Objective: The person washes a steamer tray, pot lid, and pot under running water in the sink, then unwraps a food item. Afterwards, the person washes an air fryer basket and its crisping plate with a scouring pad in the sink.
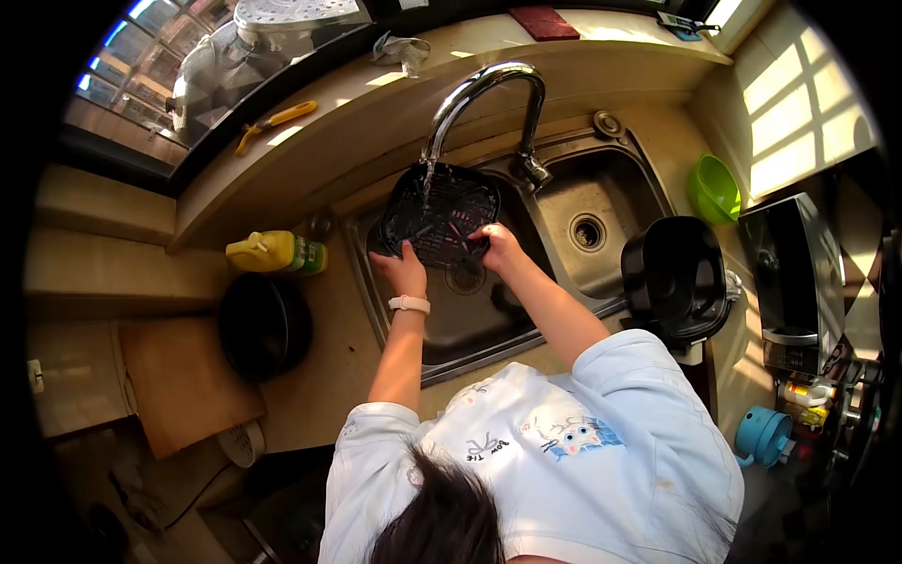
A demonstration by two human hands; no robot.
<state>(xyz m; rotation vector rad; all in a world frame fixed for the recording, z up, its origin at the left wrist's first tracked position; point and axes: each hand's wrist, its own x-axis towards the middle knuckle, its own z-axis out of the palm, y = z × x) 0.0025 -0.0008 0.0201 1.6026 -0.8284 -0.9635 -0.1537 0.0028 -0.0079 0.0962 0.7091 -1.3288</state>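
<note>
Over the left basin of the steel sink (442,351), a black slotted tray (442,211) is held at both sides. My left hand (402,271) grips its near left edge, thumb up. On its near right edge my right hand (498,244) is closed, fingers over the rim. Water falls from the curved chrome faucet (531,89) onto the tray. The tray's underside is hidden.
Left of the sink stand a yellow bottle (272,252) and a black round pot (265,326). On the right are a black basket (675,277) and a green bowl (714,190). A yellow-handled tool (282,117) lies on the ledge.
</note>
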